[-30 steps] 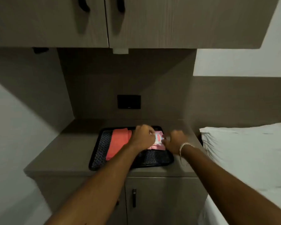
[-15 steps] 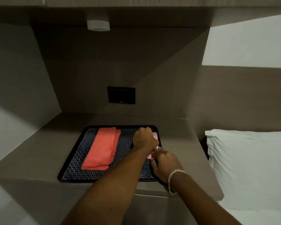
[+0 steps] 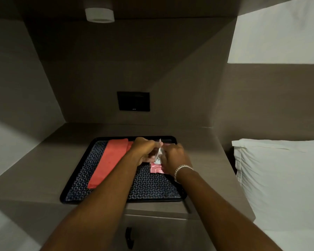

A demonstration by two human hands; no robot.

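The left grip and the right grip meet above the far right part of a black tray, which sits on the tabletop close to its front edge. Between them stands a small white sachet, held nearly upright and clear of the tray. The left grip has its fingers curled and pinches the sachet along its side. The right grip, seen from the back with its fingertips hidden, seems to pinch the sachet's lower end. Just below the sachet a pink packet lies flat on the tray's patterned mat, partly under the right grip, near the tray's right edge. A folded red cloth lies lengthwise on the left half of the tray, running from its far edge toward the front. A silver bracelet circles the right wrist. A white pillow lies beyond the tabletop's right edge, and a black wall plate is set in the panel behind the far edge.
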